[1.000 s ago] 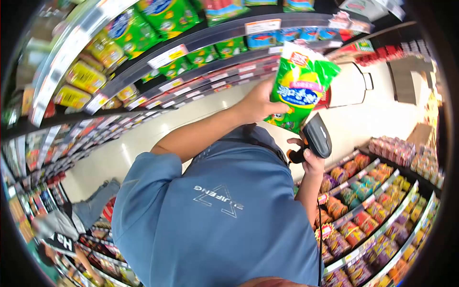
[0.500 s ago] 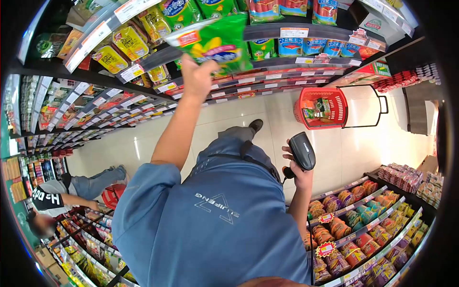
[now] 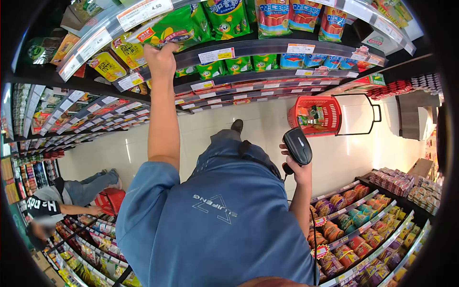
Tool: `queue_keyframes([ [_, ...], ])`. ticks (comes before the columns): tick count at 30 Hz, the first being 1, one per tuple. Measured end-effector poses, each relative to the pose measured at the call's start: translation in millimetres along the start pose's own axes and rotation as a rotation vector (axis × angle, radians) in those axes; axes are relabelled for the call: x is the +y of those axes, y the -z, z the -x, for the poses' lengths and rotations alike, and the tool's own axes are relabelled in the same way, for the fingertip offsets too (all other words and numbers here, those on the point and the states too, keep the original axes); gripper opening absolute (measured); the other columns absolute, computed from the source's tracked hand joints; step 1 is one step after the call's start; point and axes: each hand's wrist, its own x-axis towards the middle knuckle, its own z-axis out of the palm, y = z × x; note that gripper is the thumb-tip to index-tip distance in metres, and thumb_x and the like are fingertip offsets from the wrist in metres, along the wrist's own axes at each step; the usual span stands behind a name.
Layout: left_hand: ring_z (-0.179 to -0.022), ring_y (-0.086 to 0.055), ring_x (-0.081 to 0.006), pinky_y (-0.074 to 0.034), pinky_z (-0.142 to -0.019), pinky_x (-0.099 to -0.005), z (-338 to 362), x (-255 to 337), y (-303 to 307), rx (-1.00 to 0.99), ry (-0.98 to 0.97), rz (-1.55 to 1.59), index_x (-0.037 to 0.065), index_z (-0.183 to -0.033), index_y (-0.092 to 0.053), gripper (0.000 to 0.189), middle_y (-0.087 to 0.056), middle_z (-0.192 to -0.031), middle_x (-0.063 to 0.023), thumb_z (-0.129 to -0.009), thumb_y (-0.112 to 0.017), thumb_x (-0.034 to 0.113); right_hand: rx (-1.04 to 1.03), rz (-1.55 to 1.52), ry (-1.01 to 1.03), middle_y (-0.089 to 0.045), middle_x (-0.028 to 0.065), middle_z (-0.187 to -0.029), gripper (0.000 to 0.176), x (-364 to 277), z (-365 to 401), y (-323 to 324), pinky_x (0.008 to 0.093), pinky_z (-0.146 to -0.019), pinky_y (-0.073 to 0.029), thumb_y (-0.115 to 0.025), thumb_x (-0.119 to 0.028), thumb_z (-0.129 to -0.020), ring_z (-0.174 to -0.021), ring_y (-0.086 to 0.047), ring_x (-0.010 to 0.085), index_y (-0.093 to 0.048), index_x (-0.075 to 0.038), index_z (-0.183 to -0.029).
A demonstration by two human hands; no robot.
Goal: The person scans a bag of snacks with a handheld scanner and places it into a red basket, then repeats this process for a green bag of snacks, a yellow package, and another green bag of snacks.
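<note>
My left hand (image 3: 160, 60) reaches up to the shelf with its fingers closed on the lower edge of a green snack bag (image 3: 167, 26). The bag sits at the shelf front among similar green bags (image 3: 226, 19). Yellow packs (image 3: 108, 66) stand left of the hand, and a price-tagged shelf edge (image 3: 205, 55) runs beside it. Lower on the right, my right hand (image 3: 301, 173) is wrapped round a black barcode scanner (image 3: 298, 146), held out at waist height with its cord hanging down.
A red shopping basket (image 3: 313, 115) with several packs inside stands on the floor, its black handle extended. Packs of red sausages (image 3: 273, 19) fill the shelf at right. Cup-noodle shelves (image 3: 354, 217) are at lower right. Another person (image 3: 81, 191) with a red basket (image 3: 109, 201) is at left.
My left hand has moved left and up with the green snack bag, from in front of the shelf edge onto the shelf. My right hand still holds the scanner. The view has shifted slightly.
</note>
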Motion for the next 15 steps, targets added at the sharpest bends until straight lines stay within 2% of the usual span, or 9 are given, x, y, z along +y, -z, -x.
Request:
queue_keyframes([
  [3,-0.088,-0.063,-0.0229,-0.048,-0.080,-0.0318,-9,-11,0,-0.045,0.058,0.048,-0.007,-0.102,-0.057,0.043,-0.064,-0.097,-0.0118,-0.061,-0.053,-0.017,0.004,0.052,-0.033,-0.067,0.0115,-0.109,0.044,-4,-19,-4,0.0326,-0.089,-0.048,-0.067,-0.001,-0.076,-0.098,-0.062,0.0175,-0.058,0.002,-0.119],
  [5,-0.083,-0.062,-0.0191,-0.047,-0.077,-0.0279,-13,-15,-2,-0.010,0.189,0.072,-0.006,-0.094,-0.057,0.037,-0.063,-0.090,-0.0099,-0.059,-0.056,-0.016,0.007,0.176,-0.041,-0.067,0.0084,-0.105,0.040,5,-31,1,0.0297,-0.086,-0.047,-0.071,-0.003,-0.076,-0.094,-0.061,0.0140,-0.061,0.002,-0.115],
  [6,-0.083,-0.062,-0.0191,-0.047,-0.077,-0.0279,-14,-15,-4,-0.008,0.200,0.074,-0.006,-0.094,-0.057,0.037,-0.063,-0.090,-0.0099,-0.059,-0.056,-0.016,-0.040,0.246,-0.049,-0.065,0.0165,-0.112,0.050,5,-38,2,0.0348,-0.089,-0.048,-0.064,0.001,-0.077,-0.099,-0.062,0.0208,-0.052,0.004,-0.126],
  [8,-0.085,-0.061,-0.0193,-0.048,-0.078,-0.0288,-15,-13,-9,-0.038,0.213,-0.038,-0.006,-0.100,-0.055,0.042,-0.063,-0.093,-0.0099,-0.059,-0.055,-0.016,-0.048,0.249,-0.062,-0.065,0.0165,-0.112,0.050,6,-50,0,0.0348,-0.089,-0.048,-0.063,0.001,-0.077,-0.099,-0.062,0.0208,-0.052,0.003,-0.126],
  [11,-0.087,-0.060,-0.0183,-0.047,-0.080,-0.0288,-17,-10,-15,-0.028,0.245,-0.029,-0.005,-0.105,-0.053,0.046,-0.063,-0.094,-0.0090,-0.060,-0.055,-0.017,-0.078,0.250,-0.067,-0.065,0.0162,-0.112,0.049,3,-71,-9,0.0346,-0.088,-0.048,-0.064,0.001,-0.078,-0.099,-0.062,0.0206,-0.053,0.003,-0.125],
  [13,-0.089,-0.060,-0.0170,-0.046,-0.082,-0.0279,-18,-10,-10,-0.027,0.264,-0.054,-0.005,-0.103,-0.055,0.043,-0.063,-0.096,-0.0084,-0.062,-0.054,-0.017,-0.026,0.202,-0.045,-0.068,0.0047,-0.097,0.031,4,-85,-18,0.0278,-0.080,-0.048,-0.073,-0.006,-0.077,-0.088,-0.061,0.0118,-0.065,0.000,-0.106],
  [15,-0.090,-0.059,-0.0160,-0.045,-0.084,-0.0268,-19,-3,-6,-0.104,0.383,-0.117,-0.006,-0.103,-0.057,0.041,-0.063,-0.099,-0.0080,-0.063,-0.054,-0.016,-0.046,0.218,-0.054,-0.068,0.0042,-0.094,0.030,4,-99,-25,0.0276,-0.078,-0.048,-0.074,-0.006,-0.077,-0.086,-0.061,0.0114,-0.065,0.000,-0.105],
])
